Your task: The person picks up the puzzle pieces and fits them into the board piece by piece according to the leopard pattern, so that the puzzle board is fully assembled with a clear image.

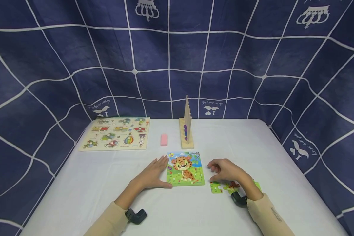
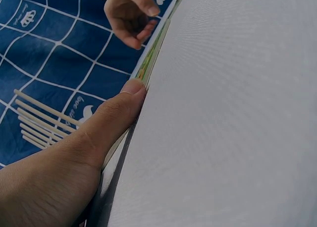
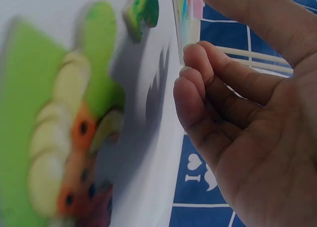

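A square jigsaw puzzle (image 1: 185,168) with a spotted leopard cub on grass lies flat on the white table. Along its left edge rests my left hand (image 1: 152,174), fingers spread and thumb at the near left corner; the thumb touches the board's edge in the left wrist view. Right of the puzzle, my right hand (image 1: 227,170) hovers with loosely bent fingers and nothing in them. Beneath it lie loose jigsaw pieces (image 1: 216,187), green with spotted orange parts, partly hidden by the hand and wrist. In the right wrist view a blurred piece (image 3: 59,118) appears close up.
Behind the puzzle stands a wooden peg stand (image 1: 187,131) with upright rods and a few purple and blue beads. A pink block (image 1: 164,140) lies left of it. Farther left is a wooden vehicle puzzle board (image 1: 116,133). Blue checked cloth (image 1: 183,52) surrounds the table.
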Tool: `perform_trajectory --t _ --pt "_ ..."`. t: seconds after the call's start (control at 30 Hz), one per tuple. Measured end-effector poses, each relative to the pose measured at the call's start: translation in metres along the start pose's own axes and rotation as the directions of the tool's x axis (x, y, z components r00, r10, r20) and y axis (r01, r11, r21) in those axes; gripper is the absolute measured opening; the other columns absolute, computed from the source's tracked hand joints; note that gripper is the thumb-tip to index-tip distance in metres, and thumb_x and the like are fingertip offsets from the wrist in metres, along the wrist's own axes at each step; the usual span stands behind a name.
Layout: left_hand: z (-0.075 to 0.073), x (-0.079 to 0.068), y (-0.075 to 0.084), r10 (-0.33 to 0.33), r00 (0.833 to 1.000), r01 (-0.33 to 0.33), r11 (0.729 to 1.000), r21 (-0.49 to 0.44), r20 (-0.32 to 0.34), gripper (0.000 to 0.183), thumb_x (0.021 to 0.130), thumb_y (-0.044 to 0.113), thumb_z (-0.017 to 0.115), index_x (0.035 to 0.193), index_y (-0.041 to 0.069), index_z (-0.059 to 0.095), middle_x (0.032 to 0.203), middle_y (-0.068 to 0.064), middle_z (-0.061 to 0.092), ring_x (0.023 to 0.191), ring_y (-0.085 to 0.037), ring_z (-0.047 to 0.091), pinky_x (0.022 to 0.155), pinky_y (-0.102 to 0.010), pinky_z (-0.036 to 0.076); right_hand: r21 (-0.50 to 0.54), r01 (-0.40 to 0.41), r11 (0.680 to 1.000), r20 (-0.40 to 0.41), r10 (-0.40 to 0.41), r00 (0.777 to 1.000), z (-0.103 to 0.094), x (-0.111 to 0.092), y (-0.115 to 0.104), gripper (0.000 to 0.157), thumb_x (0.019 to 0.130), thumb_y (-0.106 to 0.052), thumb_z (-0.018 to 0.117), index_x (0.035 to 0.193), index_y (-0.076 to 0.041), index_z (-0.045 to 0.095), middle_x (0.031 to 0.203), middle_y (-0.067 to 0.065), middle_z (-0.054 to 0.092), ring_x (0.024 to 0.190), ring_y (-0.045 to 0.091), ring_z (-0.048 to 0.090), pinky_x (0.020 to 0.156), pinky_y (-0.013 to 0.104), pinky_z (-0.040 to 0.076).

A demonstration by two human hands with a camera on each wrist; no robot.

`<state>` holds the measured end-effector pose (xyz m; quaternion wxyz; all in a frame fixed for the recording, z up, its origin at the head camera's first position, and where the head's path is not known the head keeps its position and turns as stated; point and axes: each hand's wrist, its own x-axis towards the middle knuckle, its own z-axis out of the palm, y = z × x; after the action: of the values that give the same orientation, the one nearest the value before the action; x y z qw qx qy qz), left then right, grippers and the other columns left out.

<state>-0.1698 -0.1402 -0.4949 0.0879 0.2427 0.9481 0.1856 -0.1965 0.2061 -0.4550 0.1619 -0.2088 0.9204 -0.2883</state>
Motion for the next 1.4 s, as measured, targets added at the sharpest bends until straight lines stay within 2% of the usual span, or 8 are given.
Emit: perform_trajectory --t 0.37,0.67,1.03,1.4 --pt "-0.001 -0.001 0.0 -0.006 1.0 0.006 1.0 0.0 -0.004 0.12 0.068 0.079 0.065 0.154 0.005 0.024 0.163 -0.01 0.018 0.152 -0.025 0.017 0.126 -0.045 0.015 0.021 -0.07 0.997 0.014 0.069 0.997 0.003 -0.02 0.005 0.046 0.067 -0.021 0.088 0.107 -0.01 0.068 0.082 -0.003 0.059 0.076 0.012 0.051 0.06 0.021 0.044" --pt "-0.001 -0.001 0.001 -0.007 1.0 0.007 1.0 -0.002 0.001 0.12 0.068 0.078 0.066 0.154 0.005 0.024 0.163 -0.01 0.017 0.152 -0.026 0.016 0.126 -0.045 0.014 0.002 -0.045 0.999 0.045 0.045 0.998 0.006 -0.03 0.011 0.052 0.064 -0.024 0.09 0.108 -0.009 0.067 0.083 -0.004 0.058 0.076 0.01 0.05 0.061 0.019 0.044" --pt "0.0 -0.001 0.001 0.002 1.0 -0.002 1.0 0.002 -0.007 0.12 0.069 0.078 0.065 0.154 0.005 0.024 0.163 -0.01 0.018 0.152 -0.026 0.017 0.126 -0.045 0.015 0.006 -0.005 1.0 0.041 0.004 0.999 0.008 -0.04 0.012 0.051 0.061 -0.023 0.091 0.104 -0.009 0.067 0.086 -0.005 0.06 0.078 0.01 0.05 0.064 0.019 0.045" --pt "0.001 0.0 0.0 -0.008 1.0 0.008 1.0 -0.001 -0.004 0.12 0.068 0.079 0.065 0.154 0.005 0.023 0.164 -0.009 0.017 0.152 -0.025 0.016 0.126 -0.045 0.014 -0.012 -0.02 1.0 0.027 0.02 0.999 0.011 -0.042 0.009 0.053 0.058 -0.018 0.092 0.104 -0.01 0.067 0.086 -0.006 0.059 0.079 0.012 0.051 0.065 0.019 0.046"
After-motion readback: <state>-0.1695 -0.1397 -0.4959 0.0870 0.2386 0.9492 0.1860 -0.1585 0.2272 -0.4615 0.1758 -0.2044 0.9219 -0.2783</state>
